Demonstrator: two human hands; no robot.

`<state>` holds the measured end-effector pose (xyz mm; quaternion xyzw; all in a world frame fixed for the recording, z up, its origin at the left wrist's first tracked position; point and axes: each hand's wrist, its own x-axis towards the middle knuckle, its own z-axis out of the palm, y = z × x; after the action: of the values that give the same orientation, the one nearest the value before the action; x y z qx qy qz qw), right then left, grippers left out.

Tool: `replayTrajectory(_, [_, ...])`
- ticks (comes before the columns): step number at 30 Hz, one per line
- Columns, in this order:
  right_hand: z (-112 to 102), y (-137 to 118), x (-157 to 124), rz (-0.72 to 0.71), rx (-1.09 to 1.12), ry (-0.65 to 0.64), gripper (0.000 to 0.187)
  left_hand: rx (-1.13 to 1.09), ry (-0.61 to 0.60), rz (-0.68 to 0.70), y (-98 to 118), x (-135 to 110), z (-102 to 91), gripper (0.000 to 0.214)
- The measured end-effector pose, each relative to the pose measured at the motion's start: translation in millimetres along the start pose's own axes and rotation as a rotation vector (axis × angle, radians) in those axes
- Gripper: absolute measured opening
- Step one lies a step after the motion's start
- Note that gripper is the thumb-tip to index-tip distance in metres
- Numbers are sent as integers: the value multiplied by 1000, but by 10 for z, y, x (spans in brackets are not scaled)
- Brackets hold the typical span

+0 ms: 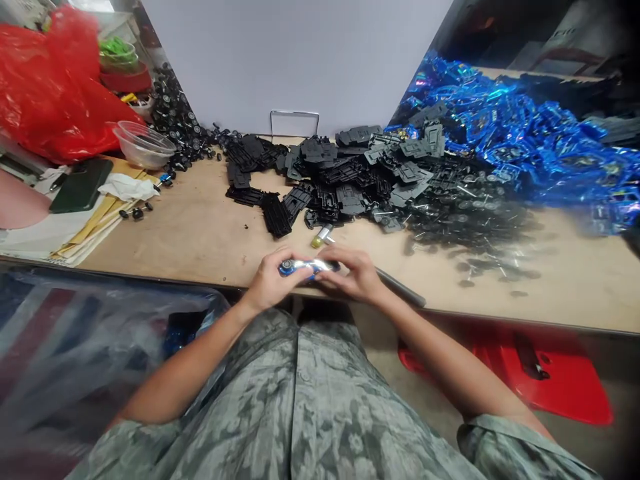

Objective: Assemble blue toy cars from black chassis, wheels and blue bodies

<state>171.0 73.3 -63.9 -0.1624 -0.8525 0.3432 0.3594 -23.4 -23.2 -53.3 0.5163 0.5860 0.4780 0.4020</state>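
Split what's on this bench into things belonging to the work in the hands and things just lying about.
Likely belonging: left hand, right hand, small blue-and-silver part, black plastic bases, small wheels on axles, shiny blue pieces.

Likely lying about: red plastic bag, clear bowl, phone, white tissue, papers.

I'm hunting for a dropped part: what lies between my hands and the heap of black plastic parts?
The head view shows a small silver-and-yellow cylinder on the plywood bench, just beyond your left hand and right hand.
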Motion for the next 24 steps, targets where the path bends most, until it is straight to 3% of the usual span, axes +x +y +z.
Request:
replayTrajectory(4, [1,-42,-5,-34,-24,20,22,-65,-24,-28,39,3,-27,21])
replayTrajectory(6, [-23,-100,-33,-111,-76,60,21,-200,-15,-73,89,18,-69,32])
replayTrajectory(9, [-71,-184,-117,-297,-252,36,33,-512,-65,-293,155,68,-151,53])
replayTrajectory(12, [-81,-182,-213,-456,-430,-85,40,-575,-180,-412,132,124,-204,52])
replayTrajectory(15, [-33,-103,-267,-403,-436,3,43,-400,-91,-213,30,125,-197,39])
replayTrajectory(18, [24,-53,-270,-122,-289,112,63,-136,-43,53,-45,68,-152,26])
replayTrajectory(21, [46,-69,-255,49,-160,76,46,0,-47,173,-41,15,-111,23])
replayTrajectory(24, [36,-108,-249,65,-121,62,31,21,-101,180,-8,-3,-103,33])
